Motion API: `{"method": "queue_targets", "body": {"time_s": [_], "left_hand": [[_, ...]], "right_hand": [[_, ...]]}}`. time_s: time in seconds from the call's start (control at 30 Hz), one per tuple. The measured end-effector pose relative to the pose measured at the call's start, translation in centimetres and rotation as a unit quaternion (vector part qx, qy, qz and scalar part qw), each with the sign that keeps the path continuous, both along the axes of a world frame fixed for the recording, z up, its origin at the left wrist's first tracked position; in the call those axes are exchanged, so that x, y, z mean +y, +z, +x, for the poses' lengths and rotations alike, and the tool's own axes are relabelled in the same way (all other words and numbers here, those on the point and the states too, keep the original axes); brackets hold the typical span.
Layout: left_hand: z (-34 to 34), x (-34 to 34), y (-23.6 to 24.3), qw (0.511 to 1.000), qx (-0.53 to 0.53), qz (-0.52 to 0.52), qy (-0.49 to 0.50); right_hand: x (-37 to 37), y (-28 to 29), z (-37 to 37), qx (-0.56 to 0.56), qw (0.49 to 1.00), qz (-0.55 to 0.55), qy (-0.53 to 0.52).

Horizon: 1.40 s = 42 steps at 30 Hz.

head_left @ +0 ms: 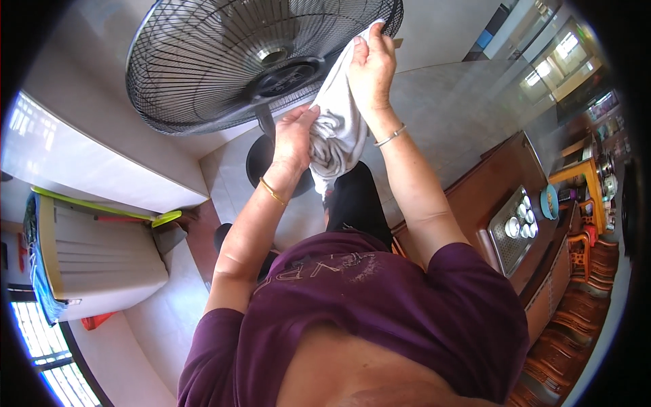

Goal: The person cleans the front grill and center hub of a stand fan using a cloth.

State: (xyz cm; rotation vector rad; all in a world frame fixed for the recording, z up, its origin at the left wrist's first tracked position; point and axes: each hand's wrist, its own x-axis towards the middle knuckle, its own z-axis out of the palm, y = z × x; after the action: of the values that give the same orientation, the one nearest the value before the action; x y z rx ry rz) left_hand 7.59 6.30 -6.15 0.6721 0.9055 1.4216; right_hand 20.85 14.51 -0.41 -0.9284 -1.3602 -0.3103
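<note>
A white cloth (pixel 337 125) hangs bunched between my two hands, its lower part in grey-looking folds. My right hand (pixel 373 68) grips the upper end of it at the right edge of a black standing fan (pixel 271 76). Lower and to the left, my left hand (pixel 295 139) pinches the cloth's side, just below the fan's wire cage. The fan has a round grille with a dark hub, and its round black base (pixel 258 161) stands on the floor, partly hidden behind my left arm.
To the right is a brown wooden table (pixel 468 186) with a metal tray (pixel 510 247) of several small white cups and a blue bowl (pixel 549 202). Wooden chairs (pixel 556 353) stand beyond it. At left are a pale ribbed cabinet-like box (pixel 108 247) and a green-yellow strip (pixel 95 203).
</note>
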Motion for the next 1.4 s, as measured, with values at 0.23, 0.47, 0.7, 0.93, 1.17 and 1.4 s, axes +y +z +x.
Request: {"method": "queue_targets", "body": {"time_s": [0.23, 0.47, 0.7, 0.93, 1.17, 1.4], "left_hand": [[-1.1, -0.4, -1.9, 0.999, -0.019, -0.002, 0.030], [-1.8, -1.2, -2.9, 0.998, -0.006, -0.030, 0.055], [-3.2, -2.0, -4.0, 0.997, 0.006, -0.034, 0.065], [-3.6, -2.8, -4.2, 0.998, 0.041, -0.029, 0.043], [-3.4, -2.7, -1.8, 0.997, 0.062, -0.021, 0.043], [0.9, 0.3, 2.6, 0.996, 0.067, 0.055, -0.011]], "right_hand": [[-0.6, -1.6, -1.5, 0.033, 0.999, -0.011, 0.021], [-1.1, -3.5, -3.8, 0.046, 0.997, -0.027, 0.055], [-1.2, -5.8, -6.3, 0.001, 0.995, -0.035, 0.091], [-1.6, -7.5, -7.3, 0.017, 0.983, -0.039, 0.178], [-4.2, -3.6, -2.2, 0.353, 0.858, -0.158, 0.337], [0.4, 2.3, 3.2, 0.381, 0.893, -0.054, 0.235]]}}
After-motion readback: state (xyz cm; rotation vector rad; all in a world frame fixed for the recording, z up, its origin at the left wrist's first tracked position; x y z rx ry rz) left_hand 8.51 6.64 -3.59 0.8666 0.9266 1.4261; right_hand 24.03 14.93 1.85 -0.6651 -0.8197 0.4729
